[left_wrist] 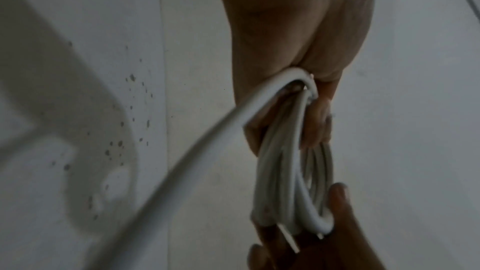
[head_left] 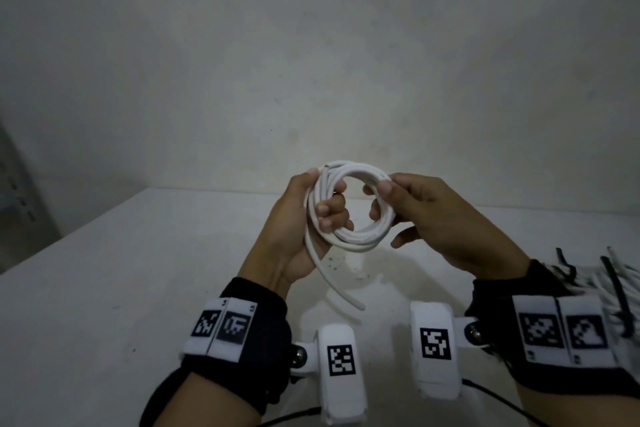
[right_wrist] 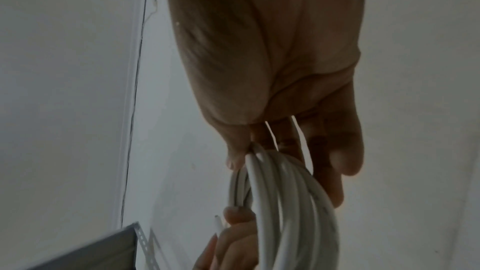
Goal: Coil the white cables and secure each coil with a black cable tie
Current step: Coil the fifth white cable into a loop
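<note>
Up above the table, both hands hold 1 white coil. Left hand grips its left side, fingers curled through the ring; a loose tail hangs below the palm. Right hand pinches the right side, thumb on top. More cables with black ties lie at right edge.

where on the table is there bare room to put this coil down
The left half of the table is bare from its far edge to the left hand. The strip beyond both hands, up to the wall, is bare too. It is crowded at the right edge, past the right hand, where the cable pile with black ties lies.
</note>
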